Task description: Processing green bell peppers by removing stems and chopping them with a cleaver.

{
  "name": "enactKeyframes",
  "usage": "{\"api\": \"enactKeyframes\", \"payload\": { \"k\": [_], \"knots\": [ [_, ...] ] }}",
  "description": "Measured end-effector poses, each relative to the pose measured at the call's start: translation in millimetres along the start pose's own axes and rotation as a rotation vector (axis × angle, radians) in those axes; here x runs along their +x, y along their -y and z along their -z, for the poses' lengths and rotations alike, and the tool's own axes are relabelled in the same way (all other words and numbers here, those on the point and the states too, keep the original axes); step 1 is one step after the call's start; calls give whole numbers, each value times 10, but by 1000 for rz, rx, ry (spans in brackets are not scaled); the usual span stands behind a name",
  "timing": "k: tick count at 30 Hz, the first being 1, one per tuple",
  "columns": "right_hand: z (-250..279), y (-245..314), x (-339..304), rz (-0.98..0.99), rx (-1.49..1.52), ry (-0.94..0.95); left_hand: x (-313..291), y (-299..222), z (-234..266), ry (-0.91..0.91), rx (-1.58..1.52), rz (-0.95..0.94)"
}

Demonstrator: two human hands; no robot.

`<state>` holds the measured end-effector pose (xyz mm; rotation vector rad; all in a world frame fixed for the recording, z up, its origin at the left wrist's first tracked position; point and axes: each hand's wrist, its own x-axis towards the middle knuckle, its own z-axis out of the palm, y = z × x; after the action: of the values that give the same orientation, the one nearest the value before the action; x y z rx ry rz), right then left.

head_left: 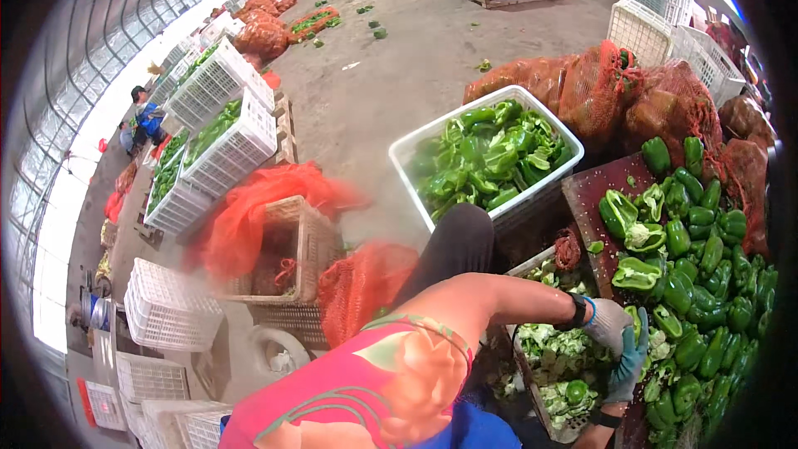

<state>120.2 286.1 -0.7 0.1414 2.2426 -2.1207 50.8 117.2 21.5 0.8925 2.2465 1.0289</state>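
Note:
My left hand (609, 326), in a pale grey glove, reaches across to the right and is closed against my right hand; what its fingers hold is hidden. Fingers curled, my right hand (628, 368) in a teal glove grips a green bell pepper piece (633, 321), partly covered by the gloves. Just beyond lie halved bell peppers (637, 273) and a large heap of whole green bell peppers (713, 308) on a dark red board (592, 193). Below my hands stands a crate (534, 391) with pale pepper cores and scraps.
A white tub (401, 148) full of cut green peppers stands ahead. Behind it are stuffed red mesh sacks (595, 93). To the left sit a beige crate (314, 251), red netting (249, 208) and stacked white crates (170, 306). Crates of peppers (241, 137) rest on a pallet.

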Motion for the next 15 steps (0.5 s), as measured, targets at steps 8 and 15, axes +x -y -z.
{"api": "enactKeyframes", "payload": {
  "k": [8, 15],
  "knots": [
    [-41, 65, 37, 8, 60, 43, -55, 92, -50, -110, -308, -73],
    [542, -583, -48, 41, 260, -20, 81, -79, -228, -50, -581, -211]
  ]
}}
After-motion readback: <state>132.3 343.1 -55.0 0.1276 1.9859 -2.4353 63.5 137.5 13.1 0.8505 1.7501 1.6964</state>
